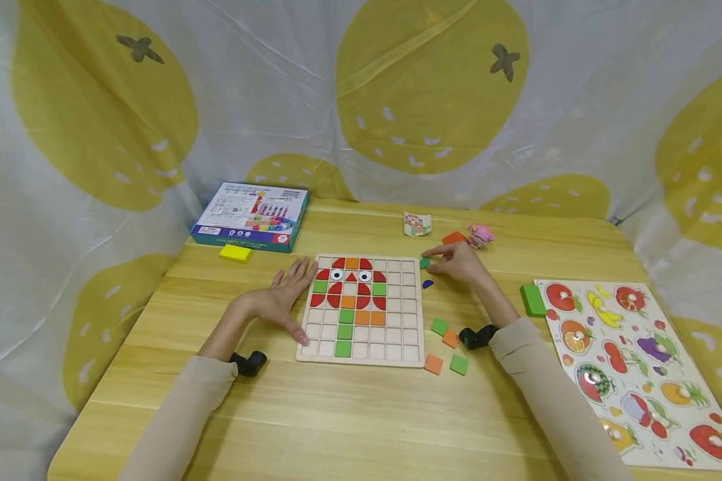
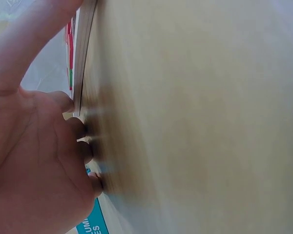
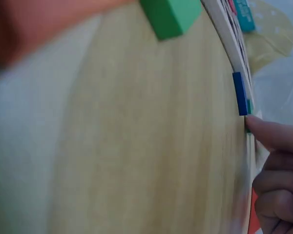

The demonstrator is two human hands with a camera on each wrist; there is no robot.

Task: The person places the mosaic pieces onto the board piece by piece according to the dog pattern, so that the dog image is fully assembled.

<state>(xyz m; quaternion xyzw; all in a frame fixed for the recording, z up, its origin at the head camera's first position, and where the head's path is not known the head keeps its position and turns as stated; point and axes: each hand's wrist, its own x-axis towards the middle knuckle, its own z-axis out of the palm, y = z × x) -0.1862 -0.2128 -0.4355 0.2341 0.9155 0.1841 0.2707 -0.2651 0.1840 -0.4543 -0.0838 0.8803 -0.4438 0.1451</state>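
A square wooden grid board (image 1: pixel 403 327) lies on the table, with red, orange and green pieces forming a figure with two round eyes. My left hand (image 1: pixel 279 304) rests along the board's left edge, fingers spread and thumb at the lower left corner. Past the upper right corner, my right hand (image 1: pixel 457 264) pinches a small green block (image 1: pixel 425 263) between thumb and index finger; its other fingers are curled in. A blue half-round block (image 1: pixel 428 284) lies just below, beside the board. In the right wrist view, the blue block (image 3: pixel 240 93) partly hides the green one.
Loose green (image 1: pixel 440 327) and orange squares (image 1: pixel 433 364) lie right of the board. Behind are a picture card (image 1: pixel 418 224), an orange-red block (image 1: pixel 454 238) and a pink figure (image 1: pixel 481 235). A box (image 1: pixel 249 217) and yellow block (image 1: pixel 236 253) stand left; a fruit puzzle (image 1: pixel 632 374) lies right.
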